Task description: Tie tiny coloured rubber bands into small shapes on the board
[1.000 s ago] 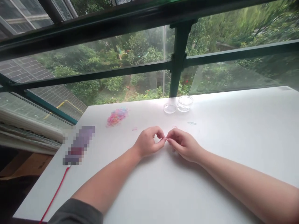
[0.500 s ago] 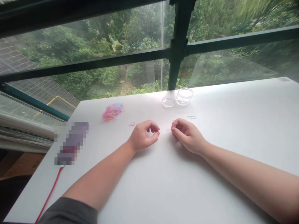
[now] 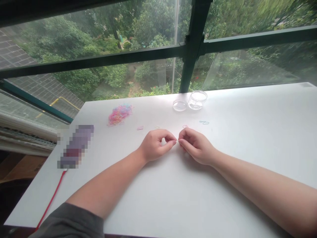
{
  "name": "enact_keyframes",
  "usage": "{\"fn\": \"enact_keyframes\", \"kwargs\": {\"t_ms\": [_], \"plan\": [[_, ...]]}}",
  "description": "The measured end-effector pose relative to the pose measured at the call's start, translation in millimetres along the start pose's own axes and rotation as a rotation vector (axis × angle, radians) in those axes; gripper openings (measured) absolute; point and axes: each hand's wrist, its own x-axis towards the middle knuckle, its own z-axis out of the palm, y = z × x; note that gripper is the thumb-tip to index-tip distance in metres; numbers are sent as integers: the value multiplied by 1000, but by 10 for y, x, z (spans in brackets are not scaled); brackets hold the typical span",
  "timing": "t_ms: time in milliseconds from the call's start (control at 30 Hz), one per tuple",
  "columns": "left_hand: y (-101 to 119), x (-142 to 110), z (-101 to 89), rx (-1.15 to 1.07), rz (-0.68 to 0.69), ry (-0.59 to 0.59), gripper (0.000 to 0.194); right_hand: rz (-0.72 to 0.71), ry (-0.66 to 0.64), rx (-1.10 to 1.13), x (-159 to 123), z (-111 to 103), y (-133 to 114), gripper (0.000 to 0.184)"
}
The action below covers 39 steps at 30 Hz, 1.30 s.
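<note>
Left hand (image 3: 156,145): is pinching a pale strand (image 3: 177,140)
Right hand (image 3: 196,147): is pinching it opposite
Pale strand: likely feeling light, stretchy; ends offering grip

A pixelated object (image 3: 76,145) lies near the counter's (image 3: 247,138) left edge, a red cable (image 3: 51,200) running from it towards the near-left corner; a window frame (image 3: 194,43) stands beyond the far edge.

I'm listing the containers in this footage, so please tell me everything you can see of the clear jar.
The jar is short, round and colourless, see-through like plastic or glass, with a wide rim. It stands upright, open at the top, on the white table, near the far edge. A shallow clear dish sits close by, left in the picture; whether they touch is unclear.
</note>
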Motion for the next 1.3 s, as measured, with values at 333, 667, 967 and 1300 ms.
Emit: {"fn": "enact_keyframes", "kwargs": {"t_ms": [333, 667, 967, 1300], "plan": [[-23, -13, 7, -13, -19, 39, 4, -3, -62, 66, -7, 3, 19, 5], [-17, -23, 8, -22, -11, 35, 6, -28, -9, 20, 2, 15, 16, 7], [-25, -14, -10, -1, -12, 49, 6, -32, 64, -1, 7, 1, -5, 10], [-30, -16, 4, 15, -12, 48, 8, -28, -76, 97, -3, 18, 25, 7]]}}
